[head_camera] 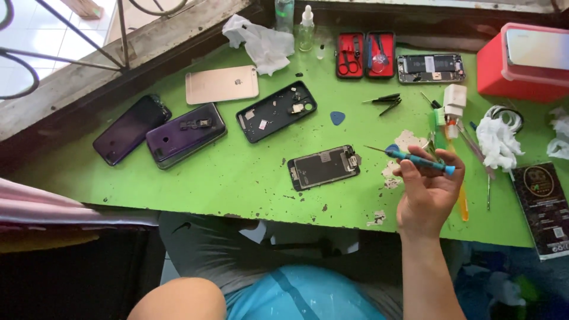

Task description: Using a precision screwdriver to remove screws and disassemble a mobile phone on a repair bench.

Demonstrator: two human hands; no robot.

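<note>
The right hand (428,192) gripped a blue screwdriver (415,157) above the green counter (237,178), its long axis pointing left toward the opened phone (323,166) lying just beyond the tip (left hand out of view).

A phone-repair workbench by a barred window.
The chipped green bench (237,178) carries opened smartphones (323,167), loose back covers (276,111), a red tool case (365,54), tweezers (385,102), a blue pick (337,117) and dropper bottles (306,28).
</note>
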